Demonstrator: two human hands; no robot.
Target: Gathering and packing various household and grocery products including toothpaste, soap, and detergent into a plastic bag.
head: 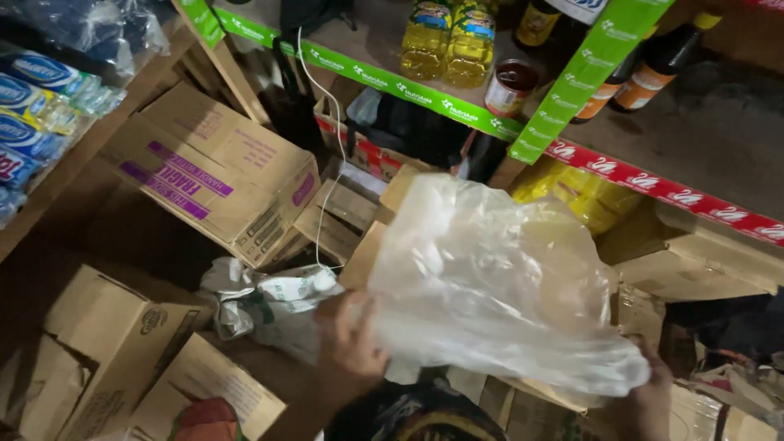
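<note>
The person holds a large, crumpled, translucent clear plastic bag (490,278) in front of the body, above a jumble of cartons on the floor. The left hand (349,339) grips the bag's lower left edge, its fingers (363,314) curled and pinching the film, while the right hand (649,400) takes the bag's bunched end at the lower right; its fingers are wrapped in the plastic, so whether they are pressed together cannot be told (the frame edge also cuts the hand off). Just left of the bag lies a white and green printed sack (273,298), crumpled, touching the brown cardboard box with purple labels (216,175) that leans tilted behind it. More plain brown cardboard boxes (122,351) sit at the lower left. Above, a wooden shelf edged with green tape (384,82) carries two yellow cooking-oil bottles (449,41), an open round tin can (510,86) just beside them, and dark brown sauce bottles (653,65) further right. A thin white cord (335,139) hangs down from that shelf toward the sack. Blue-wrapped packets (37,106) line a rack at the far left.
</note>
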